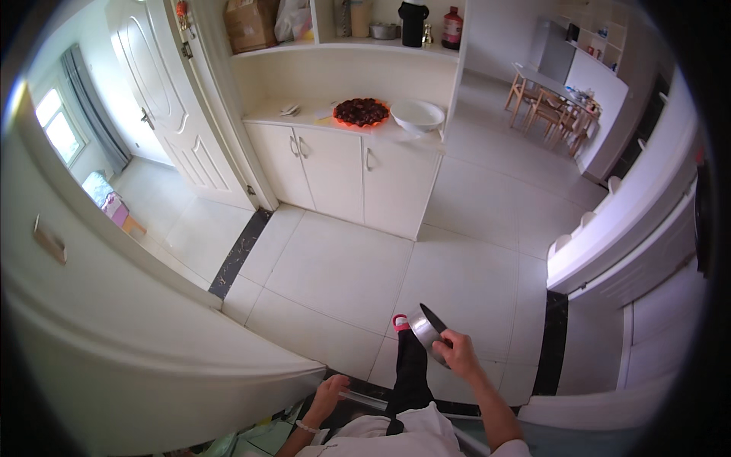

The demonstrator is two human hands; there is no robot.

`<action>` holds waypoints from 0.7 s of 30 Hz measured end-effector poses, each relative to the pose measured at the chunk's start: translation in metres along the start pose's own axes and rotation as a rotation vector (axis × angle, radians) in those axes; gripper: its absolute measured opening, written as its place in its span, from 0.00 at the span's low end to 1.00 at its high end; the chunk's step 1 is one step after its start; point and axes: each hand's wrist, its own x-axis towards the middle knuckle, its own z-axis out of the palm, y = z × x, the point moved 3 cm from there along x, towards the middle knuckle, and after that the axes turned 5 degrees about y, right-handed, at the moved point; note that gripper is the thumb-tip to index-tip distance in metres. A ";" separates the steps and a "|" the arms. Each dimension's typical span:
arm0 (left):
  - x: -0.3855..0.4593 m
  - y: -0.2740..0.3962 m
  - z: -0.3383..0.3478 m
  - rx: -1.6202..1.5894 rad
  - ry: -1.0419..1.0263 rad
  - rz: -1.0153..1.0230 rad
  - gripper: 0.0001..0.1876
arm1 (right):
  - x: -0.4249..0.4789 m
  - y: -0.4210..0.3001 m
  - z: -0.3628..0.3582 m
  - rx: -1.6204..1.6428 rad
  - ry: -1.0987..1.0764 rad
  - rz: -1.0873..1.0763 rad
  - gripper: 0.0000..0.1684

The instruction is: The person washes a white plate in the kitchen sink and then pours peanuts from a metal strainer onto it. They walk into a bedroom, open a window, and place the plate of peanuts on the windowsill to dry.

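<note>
My right hand [458, 357] grips a round metal pan [424, 325] by its side, in front of my right leg. The pan is tilted on edge, with a shiny silver wall and a dark face; whether it has a handle is hidden by my fingers. My left hand [330, 395], with a pale bracelet at the wrist, hangs low beside my body with its fingers loosely bent. Nothing shows in it. It appears just above the metal floor track [365, 399] at the doorway, and I see no contact. One foot in a red-and-white slipper [401, 322] is on the tiles.
Ahead stands a white cabinet [337, 171]. Its counter holds a scalloped orange tray [361, 124] of dark round items and a white bowl [417, 116]. Shelves above carry a cardboard box [251, 25] and bottles. A white door [183, 108] opens left; a dining table [551, 83] is far right.
</note>
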 end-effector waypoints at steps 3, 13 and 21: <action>0.045 0.029 0.009 -0.012 0.123 -0.064 0.24 | 0.105 -0.012 -0.013 -0.043 -0.086 -0.150 0.11; 0.134 0.142 0.058 -0.062 0.348 -0.131 0.24 | 0.435 -0.121 -0.059 -0.233 0.016 -0.899 0.07; 0.122 0.130 0.065 -0.127 0.609 -0.272 0.25 | 0.614 -0.116 -0.066 -0.311 0.293 -0.932 0.08</action>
